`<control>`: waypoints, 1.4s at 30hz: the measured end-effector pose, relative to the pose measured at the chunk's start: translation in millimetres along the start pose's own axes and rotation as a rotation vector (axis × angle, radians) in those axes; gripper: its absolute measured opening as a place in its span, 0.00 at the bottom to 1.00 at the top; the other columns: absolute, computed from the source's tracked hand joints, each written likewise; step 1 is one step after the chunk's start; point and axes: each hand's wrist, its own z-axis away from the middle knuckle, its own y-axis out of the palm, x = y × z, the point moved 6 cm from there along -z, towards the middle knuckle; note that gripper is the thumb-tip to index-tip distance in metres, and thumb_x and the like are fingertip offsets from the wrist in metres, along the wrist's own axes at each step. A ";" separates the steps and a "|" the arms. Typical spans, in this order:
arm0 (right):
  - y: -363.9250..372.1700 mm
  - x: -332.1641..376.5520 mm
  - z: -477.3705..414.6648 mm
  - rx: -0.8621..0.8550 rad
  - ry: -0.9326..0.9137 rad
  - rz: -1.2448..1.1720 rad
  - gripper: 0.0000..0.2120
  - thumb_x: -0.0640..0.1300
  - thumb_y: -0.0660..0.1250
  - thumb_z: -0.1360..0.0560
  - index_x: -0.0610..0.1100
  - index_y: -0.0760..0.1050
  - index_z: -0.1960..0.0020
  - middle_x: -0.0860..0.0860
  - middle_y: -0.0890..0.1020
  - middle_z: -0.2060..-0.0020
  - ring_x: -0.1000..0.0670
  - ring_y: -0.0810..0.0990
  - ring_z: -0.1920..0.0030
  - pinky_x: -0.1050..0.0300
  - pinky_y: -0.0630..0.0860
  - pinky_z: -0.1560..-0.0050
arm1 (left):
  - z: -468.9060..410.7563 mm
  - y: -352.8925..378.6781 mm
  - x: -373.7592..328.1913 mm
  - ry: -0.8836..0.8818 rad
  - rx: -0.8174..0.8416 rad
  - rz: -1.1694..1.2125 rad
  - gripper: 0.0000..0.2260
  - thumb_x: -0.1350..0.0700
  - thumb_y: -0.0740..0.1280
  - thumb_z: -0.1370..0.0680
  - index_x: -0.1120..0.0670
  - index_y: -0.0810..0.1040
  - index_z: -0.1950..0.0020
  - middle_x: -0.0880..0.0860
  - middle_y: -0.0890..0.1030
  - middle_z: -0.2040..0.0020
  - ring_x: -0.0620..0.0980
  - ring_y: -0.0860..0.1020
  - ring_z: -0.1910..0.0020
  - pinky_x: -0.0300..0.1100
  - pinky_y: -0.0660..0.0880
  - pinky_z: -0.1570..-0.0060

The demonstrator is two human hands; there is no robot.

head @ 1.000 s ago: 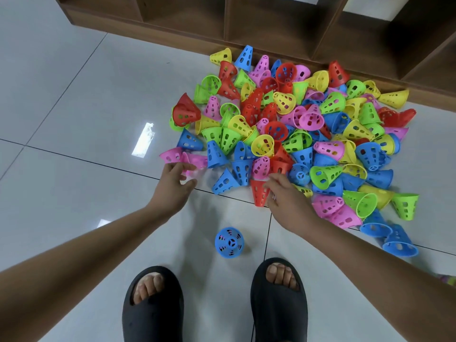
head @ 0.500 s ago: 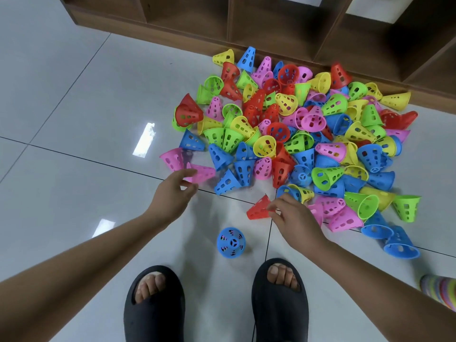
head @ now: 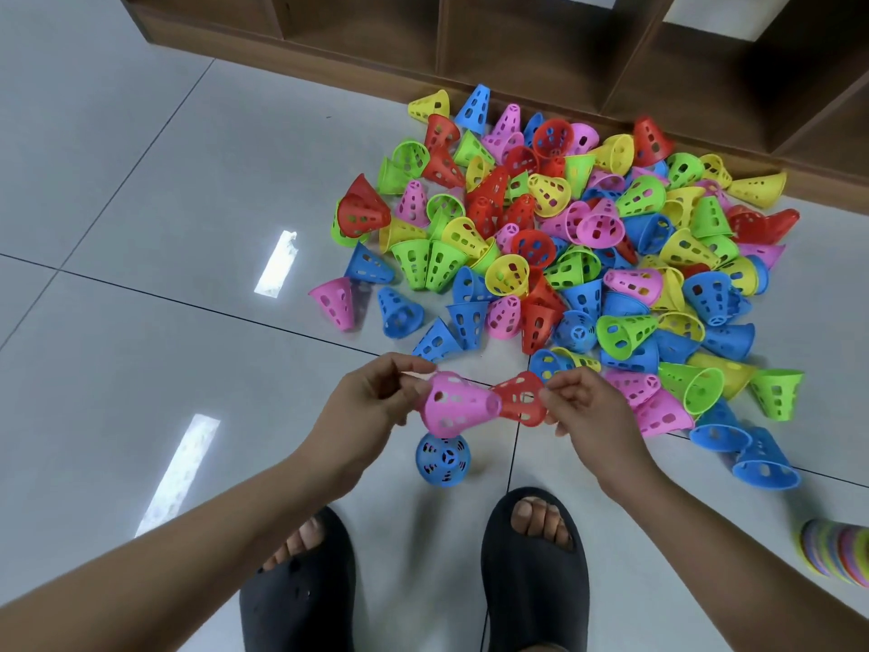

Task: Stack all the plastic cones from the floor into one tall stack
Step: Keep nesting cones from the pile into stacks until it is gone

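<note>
We list the items by their place relative to the pile of cones (head: 564, 256), which lies loose on the grey tiled floor (head: 141, 228) in red, yellow, green, blue and pink.

1. Pink cone (head: 454, 407): held in the air on the person's side of the pile. We note the left hand (head: 362, 402) pinching it at its wide end with curled fingers and thumb.
2. Red cone (head: 522, 402): held beside the pink one, their narrow ends meeting tip to tip. The right hand (head: 588, 407) pinches its wide rim.
3. Blue cone (head: 443, 461): upright on the floor, apart from the pile on the person's side, below the held pair.
4. Black sandals, left (head: 298, 600) and right (head: 533, 576): further from the pile than the blue cone.
5. Wooden shelf unit (head: 517, 49): along the pile's far side, its base touching the farthest cones.
6. Multicoloured banded item (head: 841, 555): near-right of the pile, cut off by the frame edge; we cannot tell what it is.
</note>
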 end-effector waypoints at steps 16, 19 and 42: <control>50.4 10.5 32.7 0.502 0.295 -0.613 0.15 0.44 0.80 0.30 0.40 0.85 0.46 0.42 0.81 0.59 0.49 0.77 0.63 0.55 0.75 0.60 | 16.4 11.9 59.2 -0.099 0.035 -0.306 0.07 0.55 0.67 0.15 0.46 0.84 0.46 0.45 0.87 0.52 0.45 0.83 0.57 0.35 0.77 0.57; 59.5 0.5 37.4 0.522 0.290 -0.522 0.09 0.41 0.75 0.24 0.39 0.85 0.45 0.41 0.81 0.58 0.48 0.77 0.62 0.54 0.74 0.58 | 17.2 13.7 65.7 -0.099 0.050 -0.320 0.07 0.57 0.68 0.15 0.47 0.84 0.48 0.44 0.86 0.53 0.45 0.82 0.59 0.33 0.75 0.58; 87.8 39.5 -28.0 0.339 -0.110 0.260 0.08 0.41 0.67 0.19 0.52 0.80 0.44 0.57 0.80 0.42 0.55 0.86 0.57 0.47 0.82 0.52 | -77.5 -46.9 29.7 0.013 -0.142 -0.503 0.06 0.52 0.69 0.17 0.45 0.82 0.42 0.42 0.82 0.43 0.43 0.81 0.52 0.41 0.74 0.54</control>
